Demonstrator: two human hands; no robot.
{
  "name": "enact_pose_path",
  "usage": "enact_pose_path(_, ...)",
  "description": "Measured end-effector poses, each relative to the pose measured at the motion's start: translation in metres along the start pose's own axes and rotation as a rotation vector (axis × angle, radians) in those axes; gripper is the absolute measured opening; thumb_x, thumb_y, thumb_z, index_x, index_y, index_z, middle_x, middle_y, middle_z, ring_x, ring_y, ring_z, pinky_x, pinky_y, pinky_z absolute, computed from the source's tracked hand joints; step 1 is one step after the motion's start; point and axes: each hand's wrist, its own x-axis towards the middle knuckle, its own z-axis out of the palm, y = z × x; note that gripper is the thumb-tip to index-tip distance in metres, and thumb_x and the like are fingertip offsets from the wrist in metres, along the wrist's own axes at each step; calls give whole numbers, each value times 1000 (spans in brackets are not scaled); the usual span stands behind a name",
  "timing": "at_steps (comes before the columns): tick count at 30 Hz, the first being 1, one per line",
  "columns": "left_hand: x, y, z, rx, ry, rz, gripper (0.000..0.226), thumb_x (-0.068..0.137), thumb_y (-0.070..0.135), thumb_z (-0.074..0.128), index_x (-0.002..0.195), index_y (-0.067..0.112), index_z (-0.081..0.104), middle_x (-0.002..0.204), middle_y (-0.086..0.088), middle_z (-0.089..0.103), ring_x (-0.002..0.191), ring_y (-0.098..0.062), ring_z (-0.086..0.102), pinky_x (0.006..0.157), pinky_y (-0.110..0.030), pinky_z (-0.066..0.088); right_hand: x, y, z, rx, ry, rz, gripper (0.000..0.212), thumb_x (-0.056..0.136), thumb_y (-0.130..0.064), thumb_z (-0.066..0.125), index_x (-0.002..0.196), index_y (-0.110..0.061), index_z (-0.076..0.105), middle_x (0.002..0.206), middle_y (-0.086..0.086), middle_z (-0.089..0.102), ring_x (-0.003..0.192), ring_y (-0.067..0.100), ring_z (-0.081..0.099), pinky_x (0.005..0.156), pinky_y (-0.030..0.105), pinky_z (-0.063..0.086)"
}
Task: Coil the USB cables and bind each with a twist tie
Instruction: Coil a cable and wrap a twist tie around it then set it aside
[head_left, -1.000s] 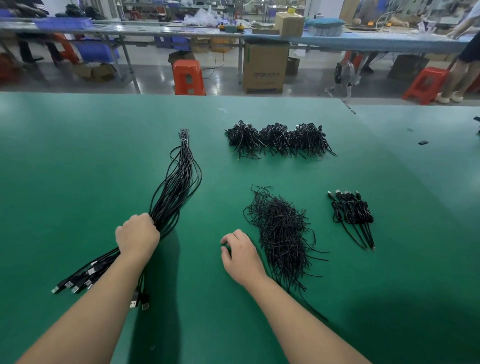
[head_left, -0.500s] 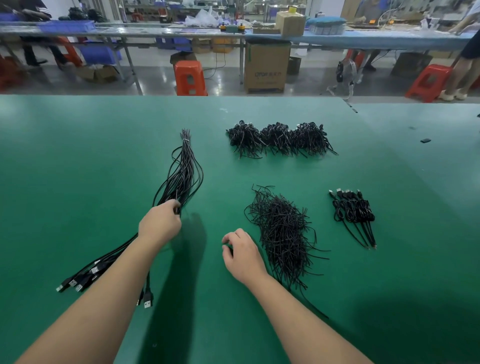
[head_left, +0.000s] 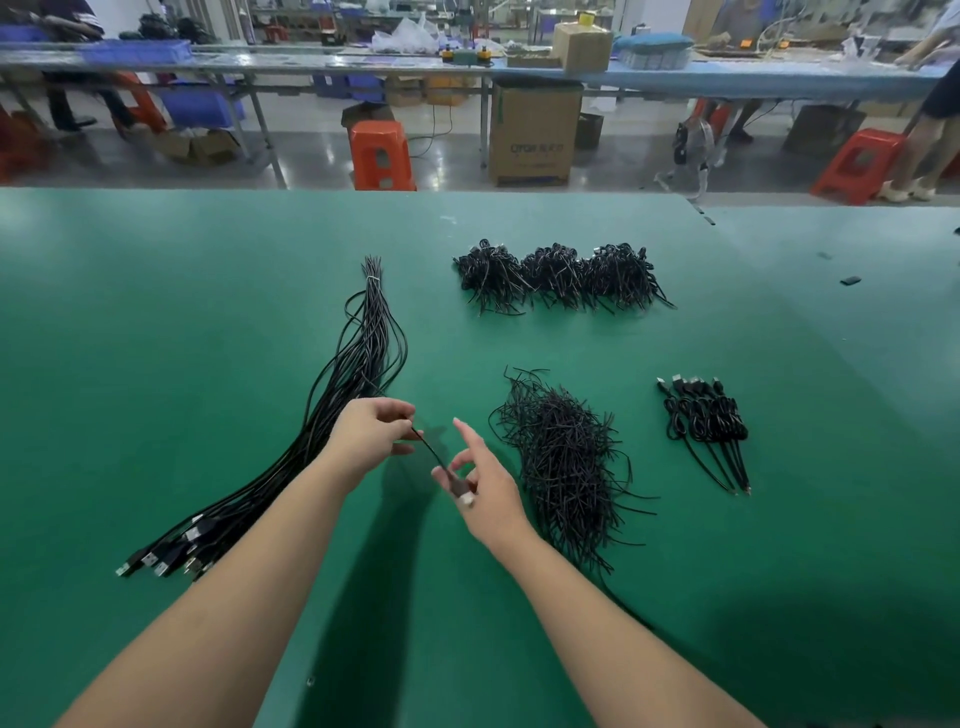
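Above the green work table (head_left: 156, 322), the left hand (head_left: 371, 434) pinches a single black USB cable (head_left: 430, 449) while the right hand (head_left: 485, 488) grips its plug end, just right of the long black cable bundle (head_left: 358, 358) and left of the loose black twist-tie heap (head_left: 566, 457).

Loose black USB cables (head_left: 332, 415) fanned left; twist tie pile (head_left: 566, 462) centre; coiled cables (head_left: 706, 421) right, more coils (head_left: 561, 278) far.

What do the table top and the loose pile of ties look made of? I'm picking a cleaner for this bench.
Table top: green mat, likely rubber or vinyl; matte with a soft sheen and a seam at the right.
Pile of ties: thin black strands that hold kinks, probably plastic-coated wire; the core isn't visible.
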Motion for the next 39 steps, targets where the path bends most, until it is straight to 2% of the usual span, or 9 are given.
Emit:
enact_pose_path(4,3,-10,6,193,47,95,18,96,-1,55,106,6,68,100,-16,72,84,-18,71,76,-34,59,-2,-25,1,417,8,-24,29,102,-23,56,127,-35,62,91,-7,69,64,15,65,71,32,57)
enact_pose_path(9,10,-33,7,970,155,311,42,94,21,54,135,29,55,146,-12,45,141,-27,34,115,-43,27,6,-63,-5,521,52,-32,16,103,-18,52,101,-17,69,79,3,70,73,20,67,74,33,57)
enact_pose_path(12,16,-49,2,1000,128,233,48,100,25,39,148,31,36,166,-6,10,153,-20,-2,122,-46,3,2,-72,-13,346,24,-55,26,101,-31,55,111,-14,72,88,-12,68,75,1,62,75,26,54)
enact_pose_path(16,25,-59,-6,962,84,99,52,105,33,33,155,28,23,167,-5,-1,153,-22,-7,124,-46,1,-12,-81,-17,147,-51,-165,38,98,-44,51,103,-15,75,121,-14,65,112,-4,57,96,11,40)
enact_pose_path(21,35,-61,-11,1022,37,-11,60,104,39,35,158,29,10,166,-13,-8,152,-29,-11,123,-46,-5,-23,-93,-16,187,-97,-171,43,99,-51,39,80,-25,67,108,-6,75,106,3,66,98,21,45)
enact_pose_path(26,46,-58,-12,1046,6,-82,57,104,47,28,157,32,14,166,-13,-7,152,-29,-9,123,-46,-5,-24,-116,-29,400,-45,-205,51,99,-54,36,68,-31,69,70,2,72,83,25,73,98,44,52)
enact_pose_path(30,46,-62,-13,979,58,-46,50,105,42,26,154,30,28,166,-13,-1,153,-28,-5,123,-45,-4,-23,-140,-46,643,-50,-162,47,93,-60,38,76,-18,52,47,-9,39,45,12,45,67,33,59)
enact_pose_path(35,32,-72,-13,949,155,190,42,106,36,35,132,11,57,164,-15,13,153,-26,6,124,-41,10,-6,-153,-80,833,-15,-47,46,99,-56,32,85,-15,48,55,-11,28,46,9,16,43,25,14)
enact_pose_path(39,5,-60,-7,889,146,354,44,104,43,33,91,12,62,106,-7,65,115,-29,54,87,-38,45,14,-159,-119,871,101,-83,31,107,-24,33,94,-9,57,61,-6,36,50,8,24,43,23,20)
